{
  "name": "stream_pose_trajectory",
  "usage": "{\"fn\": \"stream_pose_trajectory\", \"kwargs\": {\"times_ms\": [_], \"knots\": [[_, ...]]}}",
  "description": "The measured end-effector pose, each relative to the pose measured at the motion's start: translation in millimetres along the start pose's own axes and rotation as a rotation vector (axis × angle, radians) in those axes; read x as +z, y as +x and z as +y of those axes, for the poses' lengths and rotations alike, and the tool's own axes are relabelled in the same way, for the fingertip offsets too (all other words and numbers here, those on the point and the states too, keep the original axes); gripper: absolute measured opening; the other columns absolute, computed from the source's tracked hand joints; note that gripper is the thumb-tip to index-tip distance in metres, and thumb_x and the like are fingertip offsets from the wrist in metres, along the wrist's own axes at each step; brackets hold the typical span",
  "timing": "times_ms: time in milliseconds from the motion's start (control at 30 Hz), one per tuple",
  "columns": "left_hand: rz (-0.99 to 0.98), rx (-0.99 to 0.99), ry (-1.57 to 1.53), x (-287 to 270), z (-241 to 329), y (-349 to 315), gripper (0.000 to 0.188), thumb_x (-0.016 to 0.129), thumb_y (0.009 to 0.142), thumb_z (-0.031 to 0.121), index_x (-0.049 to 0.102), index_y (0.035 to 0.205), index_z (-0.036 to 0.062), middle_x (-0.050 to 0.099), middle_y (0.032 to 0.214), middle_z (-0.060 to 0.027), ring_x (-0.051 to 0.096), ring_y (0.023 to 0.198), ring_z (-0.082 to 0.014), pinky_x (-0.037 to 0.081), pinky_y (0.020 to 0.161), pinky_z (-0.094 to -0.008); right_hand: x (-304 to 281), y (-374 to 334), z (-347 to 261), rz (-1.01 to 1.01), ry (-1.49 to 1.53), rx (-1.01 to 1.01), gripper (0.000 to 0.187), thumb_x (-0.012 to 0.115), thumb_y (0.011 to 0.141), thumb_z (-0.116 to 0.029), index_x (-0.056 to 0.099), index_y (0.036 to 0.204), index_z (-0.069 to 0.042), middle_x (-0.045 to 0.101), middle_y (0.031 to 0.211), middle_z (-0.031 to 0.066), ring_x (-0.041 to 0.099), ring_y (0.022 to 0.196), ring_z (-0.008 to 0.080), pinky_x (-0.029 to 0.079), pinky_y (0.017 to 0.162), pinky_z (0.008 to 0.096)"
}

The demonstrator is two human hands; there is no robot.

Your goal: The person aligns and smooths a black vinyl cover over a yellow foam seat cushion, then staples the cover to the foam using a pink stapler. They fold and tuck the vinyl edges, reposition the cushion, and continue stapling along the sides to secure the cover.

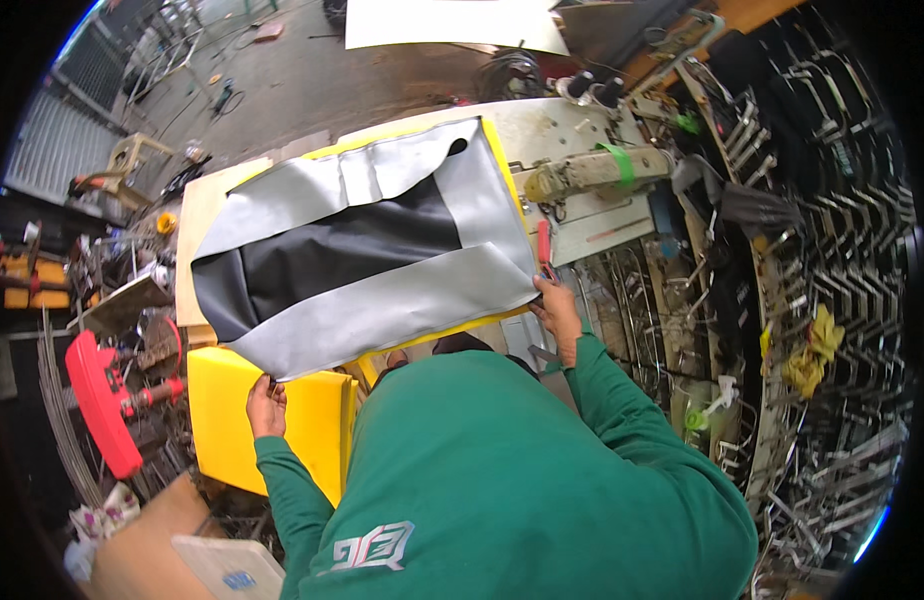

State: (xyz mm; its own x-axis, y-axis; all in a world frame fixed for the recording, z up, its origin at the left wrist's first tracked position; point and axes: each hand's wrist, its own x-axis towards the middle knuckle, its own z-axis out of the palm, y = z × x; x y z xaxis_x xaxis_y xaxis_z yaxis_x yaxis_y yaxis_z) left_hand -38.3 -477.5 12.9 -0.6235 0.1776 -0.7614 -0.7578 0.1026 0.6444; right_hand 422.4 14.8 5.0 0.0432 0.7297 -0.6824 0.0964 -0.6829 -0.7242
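A grey and black vinyl cover [372,310] with yellow edging lies spread across the worktable in front of me. It has a black middle panel between grey side panels, and a dark round spot near its far right corner. My left hand [267,408] pinches the cover's near left corner. At the near right corner, my right hand [559,312] grips the edge between thumb and fingers. Below the left part of the cover sits a yellow foam block [272,430], close to my left hand. Just beyond my right hand lies a red-handled tool [543,240].
A sewing machine [602,172] with green tape stands right of the cover, with thread spools [590,88] behind it. Racks of bent metal parts [852,270] line the right side. To the left are a red machine part [100,400] and a plastic chair [137,155].
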Motion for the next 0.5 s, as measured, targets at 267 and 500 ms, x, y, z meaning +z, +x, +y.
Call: {"fn": "stream_pose_trajectory", "kwargs": {"times_ms": [267, 500], "knots": [[-0.420, -0.006, 0.001, 20, 62, 11, 0.017, 0.068, 0.112, 0.024, 0.073, 0.117, 0.0096, 0.074, 0.106, 0.0013, 0.066, 0.089, -0.0126, 0.056, 0.078, -0.0251, 0, -19, -22, -0.077, 0.020, -0.018, 0.030, 0.076, 0.104, -0.036, 0.072, 0.113, -0.008, 0.073, 0.089, 0.0060, 0.059, 0.055, 0.0193, 0.051, 0.051, 0.0363], [-0.802, 0.231, -0.403, 139, 332, 63, 0.017, 0.064, 0.109, 0.008, 0.071, 0.121, -0.0018, 0.078, 0.117, -0.0146, 0.076, 0.102, -0.0236, 0.068, 0.088, -0.0330, 86, -22, -266, -0.143, 0.146, -0.360, 0.025, 0.072, 0.109, -0.027, 0.072, 0.122, -0.006, 0.075, 0.113, 0.0078, 0.076, 0.093, 0.0233, 0.067, 0.073, 0.0400]]}}
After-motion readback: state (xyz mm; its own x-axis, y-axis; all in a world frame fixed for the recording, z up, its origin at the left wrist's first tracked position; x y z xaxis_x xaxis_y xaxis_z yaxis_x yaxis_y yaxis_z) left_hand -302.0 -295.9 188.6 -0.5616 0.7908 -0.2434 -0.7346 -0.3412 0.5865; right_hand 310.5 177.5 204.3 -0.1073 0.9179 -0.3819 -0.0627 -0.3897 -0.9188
